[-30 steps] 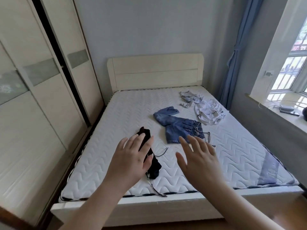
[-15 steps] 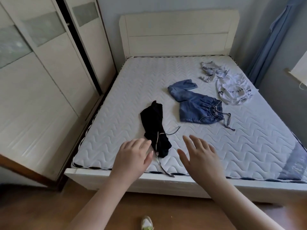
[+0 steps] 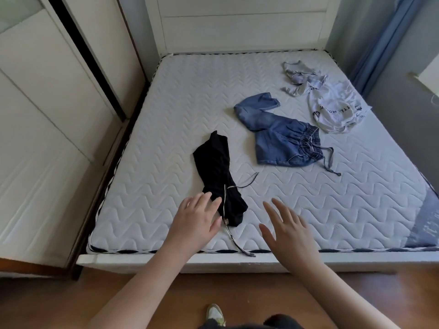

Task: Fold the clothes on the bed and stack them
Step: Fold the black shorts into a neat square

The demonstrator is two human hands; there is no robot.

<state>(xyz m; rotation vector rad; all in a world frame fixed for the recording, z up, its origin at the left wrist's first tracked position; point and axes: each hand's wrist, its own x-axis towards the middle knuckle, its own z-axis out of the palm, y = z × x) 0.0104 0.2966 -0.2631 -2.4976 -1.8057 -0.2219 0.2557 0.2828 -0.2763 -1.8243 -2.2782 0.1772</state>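
Note:
A crumpled black garment (image 3: 218, 172) with a drawstring lies near the foot of the bare quilted mattress (image 3: 166, 138). Blue denim shorts (image 3: 280, 136) with an elastic waist lie in the middle. A white printed top (image 3: 332, 110) and a small grey piece (image 3: 299, 77) lie at the far right. My left hand (image 3: 197, 219) hovers open at the near end of the black garment, fingertips at its edge. My right hand (image 3: 287, 231) is open over bare mattress to the right, holding nothing.
A cream wardrobe (image 3: 59, 115) with sliding doors runs along the left, close to the bed. The white headboard (image 3: 242, 22) is at the back. A blue curtain (image 3: 380, 36) hangs at the right. My shoe (image 3: 215, 313) stands on the wooden floor (image 3: 71, 305).
The view has tilted down and moved closer to the bed. Both hands have reached forward over the mattress, the left one arriving at the black garment's near end.

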